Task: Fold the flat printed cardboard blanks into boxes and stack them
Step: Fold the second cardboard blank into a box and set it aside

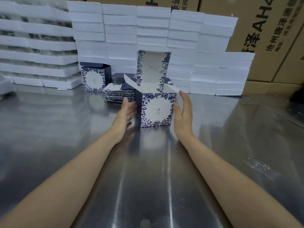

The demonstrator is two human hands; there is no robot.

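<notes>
A folded blue-and-white floral box [157,110] stands upright on the steel table [148,170], its lid flap raised and its side flaps spread open. My left hand [127,112] lies flat against the box's dark left side, fingers straight. My right hand [183,112] is open beside the box's right side, its fingertips near the right flap. Behind the left hand lies a pile of flat printed blanks [120,94]. Another folded box [95,79] stands further back on the left.
Stacks of white foam trays [153,30] form a wall behind the boxes, with more foam layers [36,46] at the left. Brown shipping cartons [271,30] rise at the back right. The near table surface is bare reflective steel.
</notes>
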